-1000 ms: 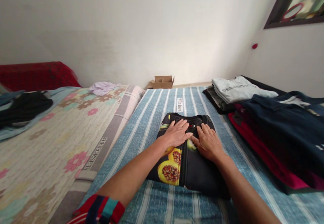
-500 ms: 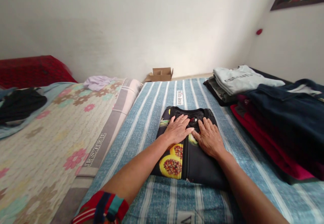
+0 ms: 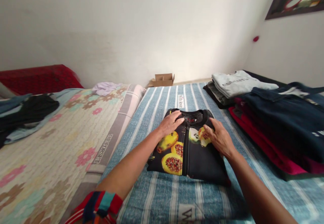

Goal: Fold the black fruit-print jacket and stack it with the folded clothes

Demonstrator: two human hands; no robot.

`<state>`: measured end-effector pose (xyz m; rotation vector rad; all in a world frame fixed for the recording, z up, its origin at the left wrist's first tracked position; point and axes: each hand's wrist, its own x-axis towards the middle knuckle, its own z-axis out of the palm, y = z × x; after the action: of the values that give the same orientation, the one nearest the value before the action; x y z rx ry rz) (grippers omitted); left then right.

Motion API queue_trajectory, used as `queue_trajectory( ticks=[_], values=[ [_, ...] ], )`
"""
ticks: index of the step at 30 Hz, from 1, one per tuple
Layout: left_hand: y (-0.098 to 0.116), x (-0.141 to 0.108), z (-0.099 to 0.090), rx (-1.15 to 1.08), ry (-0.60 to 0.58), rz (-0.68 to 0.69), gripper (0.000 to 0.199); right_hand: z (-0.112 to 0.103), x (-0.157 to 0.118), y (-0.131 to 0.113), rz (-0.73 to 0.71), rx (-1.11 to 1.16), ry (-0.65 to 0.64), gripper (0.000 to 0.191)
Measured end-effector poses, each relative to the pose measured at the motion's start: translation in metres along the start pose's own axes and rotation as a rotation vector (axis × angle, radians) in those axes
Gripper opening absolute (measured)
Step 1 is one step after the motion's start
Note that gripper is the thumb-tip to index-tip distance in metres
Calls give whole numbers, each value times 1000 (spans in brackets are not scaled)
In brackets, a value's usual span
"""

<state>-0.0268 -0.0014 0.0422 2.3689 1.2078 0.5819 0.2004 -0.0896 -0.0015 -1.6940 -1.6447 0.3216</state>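
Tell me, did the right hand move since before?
Yes, the right hand moved to the right, judged against the "With love" label.

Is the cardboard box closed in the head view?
No, the box by the wall has its top open, with the inside and a divider showing.

“With love” (image 3: pixel 180 101) (striped sheet (image 3: pixel 141 124))

Label (image 3: pixel 192 119) in the printed garment (image 3: pixel 202 161) illegible, navy garment (image 3: pixel 286 112) and window frame (image 3: pixel 274 6) cut off at right
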Motion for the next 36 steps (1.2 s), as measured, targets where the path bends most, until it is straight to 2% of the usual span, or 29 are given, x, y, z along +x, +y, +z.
queue_trajectory(
  ticks=[3,5,8,12,16,22,26,31,36],
  values=[
    [-18,-13,-20,-163,130,-250,49,-12,-5,15,221,238,55,66],
    [-30,-25,-30,-244,166,-418,47,-17,-9,23,383,432,55,65],
    [-40,-45,-36,-309,133,-548,44,-18,-13,26,586,672,33,56],
    [-41,-60,-36,-531,14,-684,47,-16,-9,20,711,795,-13,39],
    [-40,-55,-32,-693,-24,-738,52,-17,-3,16,745,780,-64,38],
    [-48,-43,-26,-716,-24,-791,57,-16,0,17,761,693,-110,39],
    [-49,-37,-23,-730,-39,-793,58,-12,4,19,781,716,-166,40],
    [-48,-29,-15,-975,-84,-739,48,-6,12,26,797,796,-257,35],
    [-53,-25,-9,-1021,-74,-764,41,-5,19,33,817,853,-299,25]
  ],
)
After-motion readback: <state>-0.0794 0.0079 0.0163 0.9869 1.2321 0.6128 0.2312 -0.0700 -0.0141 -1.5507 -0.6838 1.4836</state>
